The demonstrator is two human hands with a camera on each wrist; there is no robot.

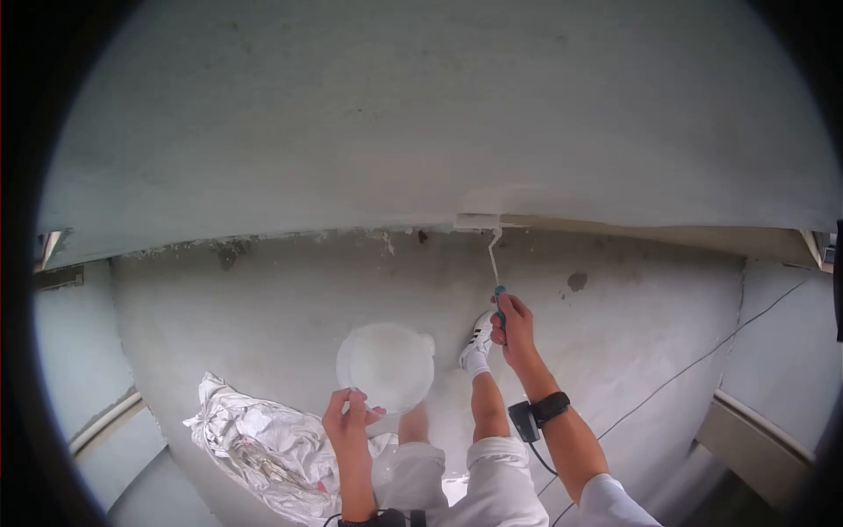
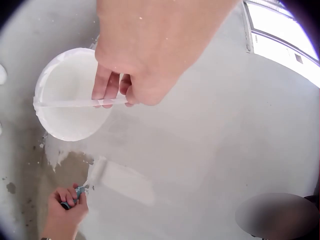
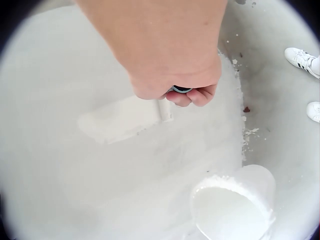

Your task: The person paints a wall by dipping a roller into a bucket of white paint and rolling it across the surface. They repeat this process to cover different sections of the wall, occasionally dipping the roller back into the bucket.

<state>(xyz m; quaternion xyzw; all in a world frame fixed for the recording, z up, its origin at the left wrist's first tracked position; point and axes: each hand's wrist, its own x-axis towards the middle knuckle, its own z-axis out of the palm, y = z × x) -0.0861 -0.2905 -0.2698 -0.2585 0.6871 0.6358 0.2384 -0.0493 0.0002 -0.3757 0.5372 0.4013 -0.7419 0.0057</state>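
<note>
My left hand (image 1: 349, 420) grips the thin handle (image 2: 75, 103) of a white bucket (image 1: 386, 364), which hangs in front of my legs with white paint inside. With my right hand (image 1: 516, 327) I hold a small paint roller by its blue-green grip (image 1: 500, 307). The white roller head (image 1: 477, 221) lies against the bottom of the wall, at the edge by the floor. A fresh strip of wet white paint (image 3: 117, 120) runs up the wall from the roller in the right wrist view. A bare, brownish band (image 1: 615, 230) continues along the wall's foot to the right.
A crumpled silvery-white sack (image 1: 263, 448) lies on the grey floor at the left. A dark cable (image 1: 667, 382) crosses the floor on the right. Paint splatters (image 3: 250, 132) dot the floor along the wall. My white shoe (image 1: 479, 338) stands near the roller.
</note>
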